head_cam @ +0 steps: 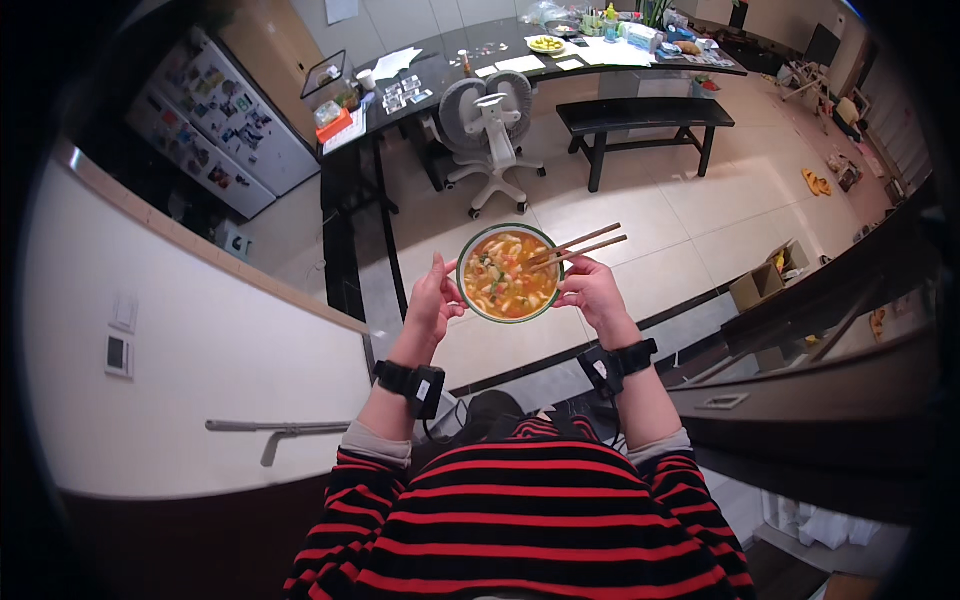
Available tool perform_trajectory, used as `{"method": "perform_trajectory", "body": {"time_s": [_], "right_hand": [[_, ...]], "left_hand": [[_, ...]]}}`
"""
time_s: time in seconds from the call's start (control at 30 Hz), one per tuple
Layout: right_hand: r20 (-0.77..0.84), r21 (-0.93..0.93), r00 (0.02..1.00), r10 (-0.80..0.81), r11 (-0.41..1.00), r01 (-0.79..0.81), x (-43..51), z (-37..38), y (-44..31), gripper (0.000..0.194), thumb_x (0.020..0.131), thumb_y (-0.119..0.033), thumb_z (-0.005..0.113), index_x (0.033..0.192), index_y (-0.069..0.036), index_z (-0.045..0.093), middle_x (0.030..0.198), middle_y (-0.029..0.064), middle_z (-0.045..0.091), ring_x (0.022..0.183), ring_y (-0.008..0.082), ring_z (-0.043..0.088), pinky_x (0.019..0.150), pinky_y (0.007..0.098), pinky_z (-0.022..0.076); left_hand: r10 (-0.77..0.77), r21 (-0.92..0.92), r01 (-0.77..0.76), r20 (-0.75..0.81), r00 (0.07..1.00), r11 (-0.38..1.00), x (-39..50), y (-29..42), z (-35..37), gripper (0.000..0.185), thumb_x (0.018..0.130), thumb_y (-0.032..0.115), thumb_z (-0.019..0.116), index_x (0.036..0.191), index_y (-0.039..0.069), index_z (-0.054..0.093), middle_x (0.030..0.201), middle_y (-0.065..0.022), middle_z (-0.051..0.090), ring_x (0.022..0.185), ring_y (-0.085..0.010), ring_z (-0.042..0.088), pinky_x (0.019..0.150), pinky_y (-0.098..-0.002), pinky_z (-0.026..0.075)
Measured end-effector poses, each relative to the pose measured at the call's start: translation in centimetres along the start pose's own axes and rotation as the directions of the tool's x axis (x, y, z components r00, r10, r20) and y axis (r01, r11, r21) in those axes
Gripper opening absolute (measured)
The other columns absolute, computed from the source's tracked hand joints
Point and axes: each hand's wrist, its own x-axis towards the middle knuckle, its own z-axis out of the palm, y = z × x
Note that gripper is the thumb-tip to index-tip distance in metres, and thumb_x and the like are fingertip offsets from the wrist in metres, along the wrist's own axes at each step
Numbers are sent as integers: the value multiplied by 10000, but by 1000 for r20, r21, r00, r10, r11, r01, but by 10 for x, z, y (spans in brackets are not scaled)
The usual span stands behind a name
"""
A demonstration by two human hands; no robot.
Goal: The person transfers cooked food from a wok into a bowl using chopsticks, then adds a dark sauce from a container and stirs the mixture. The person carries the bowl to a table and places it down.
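Note:
A round bowl with a green rim (510,274), filled with reddish-orange soup with pale noodle or dough pieces and green bits, is held level in front of me above the tiled floor. My left hand (436,298) grips its left side, thumb up near the rim. On the opposite side, my right hand (591,289) holds the bowl by its edge. A pair of wooden chopsticks (589,244) rests in the soup and leans over the right rim, close above my right fingers. The fingers beneath the bowl are partly hidden.
Ahead stands a long black table (442,56) with papers, a plate of yellow-green food (545,45) and small items. A wheeled swivel chair (495,135) and a black bench (645,114) stand before it. A white wall (187,315) is at left, open cardboard boxes (757,285) at right.

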Motion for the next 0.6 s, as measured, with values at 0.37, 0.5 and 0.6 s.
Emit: {"method": "perform_trajectory", "body": {"time_s": [0.37,0.5,0.6], "right_hand": [[-178,66,983,-43,996,56,151,-88,-106,521,671,119,498,1185,43,526,865,126,594,606,202,614,533,350,576],[-275,13,959,-70,997,76,207,-120,-122,525,691,118,491,1210,36,510,796,110,560,619,206,614,551,352,585],[-329,12,940,-92,995,102,255,-140,-139,526,714,118,493,1232,33,497,761,87,539,626,206,618,561,356,594]], "left_hand": [[-192,48,187,153,969,981,224,53,120,678,897,591,432,1192,-15,499,577,-32,497,489,-128,520,425,-241,417],[-177,63,166,289,941,984,308,50,141,668,894,589,439,1179,-12,501,594,-34,508,498,-131,532,430,-234,426],[-223,74,211,348,910,975,378,56,160,646,899,566,456,1183,-13,497,609,-31,508,503,-125,528,430,-233,432]]}}
